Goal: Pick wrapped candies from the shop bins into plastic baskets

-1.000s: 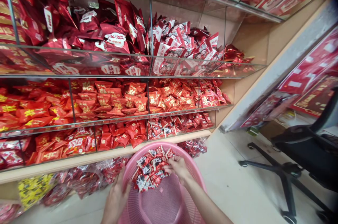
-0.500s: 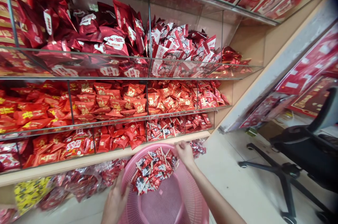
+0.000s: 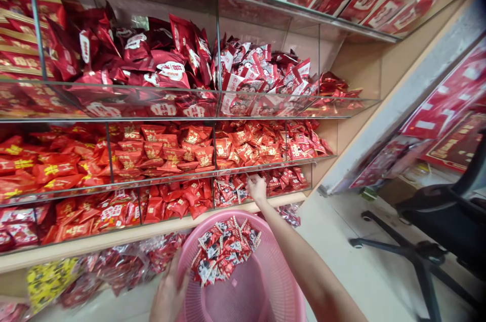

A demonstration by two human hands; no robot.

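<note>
A pink plastic basket [image 3: 281,256] is in front of me, below the shelves. Inside it, toward the far left, lies a heap of small red, white and black snack packets [image 3: 224,251]. My left hand [image 3: 169,286] grips the basket's left side, its thumb at the rim. My right hand [image 3: 257,188] is past the basket's far rim, at the bottom-shelf compartment of similar packets [image 3: 226,193]. Its fingers are bent toward those packets beneath the glass shelf edge. The fingertips are partly hidden, so I cannot tell whether they hold one.
Glass dividers and front strips edge the shelves. Orange-red packets [image 3: 167,150] fill the middle shelf, larger dark red bags [image 3: 170,69] the one above. Bagged goods [image 3: 121,266] and a yellow bag [image 3: 51,281] lie below the bottom board. A black swivel chair [image 3: 436,215] stands at right.
My right hand has moved from the basket's far rim up and slightly left to the bottom-shelf compartment. My left hand stays on the basket. The view has shifted slightly.
</note>
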